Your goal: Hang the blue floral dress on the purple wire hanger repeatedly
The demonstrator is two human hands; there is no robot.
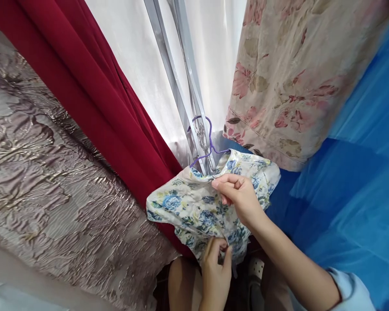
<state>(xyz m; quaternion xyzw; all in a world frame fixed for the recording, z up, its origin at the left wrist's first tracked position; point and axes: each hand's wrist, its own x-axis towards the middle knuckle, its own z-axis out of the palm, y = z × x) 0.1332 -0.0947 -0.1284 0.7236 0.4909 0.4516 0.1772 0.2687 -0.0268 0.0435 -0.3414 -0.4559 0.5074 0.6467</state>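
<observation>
My right hand [239,194] higher, thumb [224,188] and forefinger [231,178] pinched, bare forearm [293,260] slanting down, my left hand [215,268] lower, fingers [212,248] curled toward thumb

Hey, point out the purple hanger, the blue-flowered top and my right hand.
Purple hanger [211,147], head view: the neck below its hook.
Blue-flowered top [196,202], head view: front fabric below the neckline.
Right hand [241,195], head view: middle of the hand.

Blouse [188,207] on a hanger [210,140], before metal bars [169,65]; sheet [126,39] behind the bars. Right hand [238,192] at the neckline [201,176], left hand [214,264] lower on the garment. To the left, curtain [94,108], then brocade cloth [52,207]; to the right, hanging panel [288,86], then tulle drape [353,194].
</observation>
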